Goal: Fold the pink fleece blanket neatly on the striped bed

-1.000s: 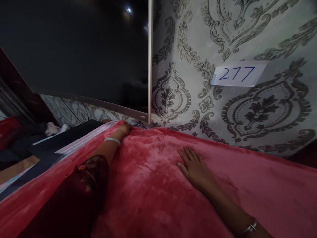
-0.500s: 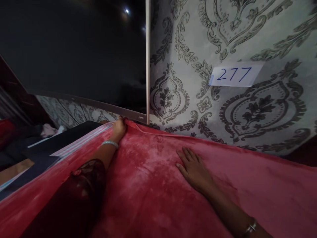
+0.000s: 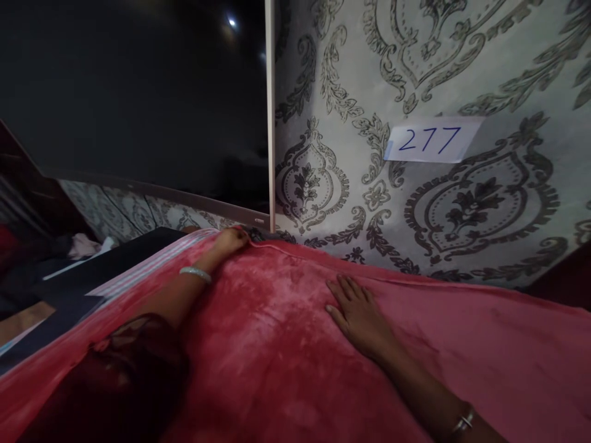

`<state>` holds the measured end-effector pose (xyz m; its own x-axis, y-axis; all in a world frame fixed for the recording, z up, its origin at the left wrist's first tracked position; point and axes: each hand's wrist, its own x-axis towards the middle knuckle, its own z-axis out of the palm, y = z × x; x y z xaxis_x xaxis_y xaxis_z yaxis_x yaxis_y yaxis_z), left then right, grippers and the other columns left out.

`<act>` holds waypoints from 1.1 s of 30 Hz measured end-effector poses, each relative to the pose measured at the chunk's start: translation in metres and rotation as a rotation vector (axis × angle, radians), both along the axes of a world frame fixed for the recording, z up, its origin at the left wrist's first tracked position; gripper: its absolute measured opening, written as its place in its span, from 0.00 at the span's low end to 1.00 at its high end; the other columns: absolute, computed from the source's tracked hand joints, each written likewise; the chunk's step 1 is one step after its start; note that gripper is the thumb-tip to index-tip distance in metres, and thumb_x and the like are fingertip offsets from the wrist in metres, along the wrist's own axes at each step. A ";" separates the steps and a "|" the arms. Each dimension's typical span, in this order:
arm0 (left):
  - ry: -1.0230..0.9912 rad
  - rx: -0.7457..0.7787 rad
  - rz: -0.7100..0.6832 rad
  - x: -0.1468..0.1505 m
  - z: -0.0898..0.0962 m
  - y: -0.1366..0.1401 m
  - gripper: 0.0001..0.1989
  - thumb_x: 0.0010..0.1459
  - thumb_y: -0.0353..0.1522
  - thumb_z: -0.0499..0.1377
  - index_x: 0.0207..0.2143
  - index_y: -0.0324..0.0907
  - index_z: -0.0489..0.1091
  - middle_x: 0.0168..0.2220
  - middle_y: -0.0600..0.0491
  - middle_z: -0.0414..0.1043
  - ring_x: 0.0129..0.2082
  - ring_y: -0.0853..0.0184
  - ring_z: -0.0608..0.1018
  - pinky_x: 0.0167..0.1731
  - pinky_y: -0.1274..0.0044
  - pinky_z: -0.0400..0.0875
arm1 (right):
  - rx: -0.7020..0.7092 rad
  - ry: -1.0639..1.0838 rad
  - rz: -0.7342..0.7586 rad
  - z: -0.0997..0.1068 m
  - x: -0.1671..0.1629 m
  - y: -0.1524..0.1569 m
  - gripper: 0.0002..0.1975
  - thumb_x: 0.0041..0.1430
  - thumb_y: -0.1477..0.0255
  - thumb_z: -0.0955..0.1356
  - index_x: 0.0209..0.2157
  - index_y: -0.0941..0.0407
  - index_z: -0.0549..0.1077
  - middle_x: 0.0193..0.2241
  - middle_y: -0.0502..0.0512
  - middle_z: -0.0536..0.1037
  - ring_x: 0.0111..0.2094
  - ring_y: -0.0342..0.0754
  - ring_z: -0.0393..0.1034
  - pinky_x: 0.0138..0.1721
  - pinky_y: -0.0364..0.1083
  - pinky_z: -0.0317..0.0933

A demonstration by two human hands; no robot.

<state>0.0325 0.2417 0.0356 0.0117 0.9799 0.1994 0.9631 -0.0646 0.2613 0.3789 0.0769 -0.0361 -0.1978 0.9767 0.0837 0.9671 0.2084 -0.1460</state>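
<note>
A red plush blanket lies spread in front of me, with its far edge running along the patterned wall. At that far edge, below the corner of the screen, my left hand is closed on the blanket's hem. The fingertips of this hand are partly hidden in the fabric. My right hand rests flat on the blanket to the right of the middle, palm down with its fingers stretched out.
A large dark television stands at the back left. The wallpaper carries a paper label reading 277. A striped cloth and a black flat surface border the blanket on the left.
My left hand has shifted slightly right along the far hem, and the edge there looks more raised and folded. My right hand stays flat in nearly the same place.
</note>
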 end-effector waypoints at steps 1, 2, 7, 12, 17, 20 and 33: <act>0.005 -0.027 -0.099 0.009 -0.001 -0.005 0.16 0.61 0.39 0.53 0.29 0.40 0.75 0.32 0.49 0.78 0.36 0.63 0.78 0.37 0.76 0.67 | 0.002 0.001 0.004 0.000 0.000 0.000 0.31 0.71 0.56 0.56 0.70 0.51 0.55 0.72 0.57 0.48 0.72 0.57 0.39 0.69 0.62 0.40; 0.010 -0.055 -0.192 0.018 -0.003 -0.009 0.15 0.60 0.40 0.54 0.28 0.41 0.75 0.31 0.51 0.78 0.35 0.65 0.78 0.37 0.77 0.67 | 0.005 0.000 0.006 0.000 0.000 0.000 0.31 0.71 0.56 0.56 0.70 0.51 0.56 0.72 0.56 0.49 0.72 0.57 0.39 0.69 0.63 0.40; 0.012 -0.054 -0.468 0.051 -0.012 -0.016 0.16 0.60 0.36 0.54 0.46 0.44 0.77 0.46 0.51 0.79 0.46 0.63 0.78 0.50 0.74 0.69 | -0.008 -0.017 0.000 0.003 -0.002 0.000 0.31 0.71 0.56 0.56 0.70 0.51 0.55 0.72 0.57 0.48 0.72 0.57 0.39 0.69 0.62 0.39; 0.102 0.198 -0.319 0.063 -0.017 -0.020 0.27 0.62 0.33 0.53 0.64 0.39 0.63 0.60 0.41 0.69 0.61 0.55 0.70 0.62 0.64 0.62 | -0.002 -0.016 0.005 0.003 -0.002 0.000 0.31 0.71 0.57 0.56 0.71 0.52 0.53 0.72 0.57 0.48 0.72 0.57 0.39 0.69 0.62 0.37; 0.218 0.177 -0.447 0.080 -0.028 -0.042 0.26 0.65 0.42 0.53 0.62 0.44 0.67 0.65 0.44 0.64 0.66 0.53 0.65 0.66 0.60 0.56 | -0.009 -0.013 -0.002 0.005 -0.002 -0.001 0.31 0.71 0.57 0.57 0.71 0.50 0.52 0.72 0.56 0.46 0.72 0.57 0.37 0.69 0.62 0.37; 0.266 0.025 -0.531 0.089 -0.036 -0.050 0.32 0.65 0.49 0.50 0.68 0.47 0.58 0.71 0.45 0.53 0.71 0.50 0.52 0.68 0.53 0.44 | -0.038 -0.036 -0.009 0.008 -0.003 -0.001 0.31 0.71 0.57 0.56 0.71 0.50 0.51 0.72 0.55 0.44 0.72 0.57 0.36 0.69 0.61 0.37; 0.116 -0.213 -0.424 0.007 -0.029 -0.015 0.38 0.65 0.55 0.42 0.69 0.44 0.56 0.70 0.47 0.56 0.69 0.57 0.59 0.68 0.64 0.50 | -0.037 -0.018 0.003 0.009 -0.003 -0.003 0.30 0.71 0.58 0.57 0.71 0.49 0.52 0.72 0.55 0.45 0.72 0.57 0.37 0.70 0.61 0.38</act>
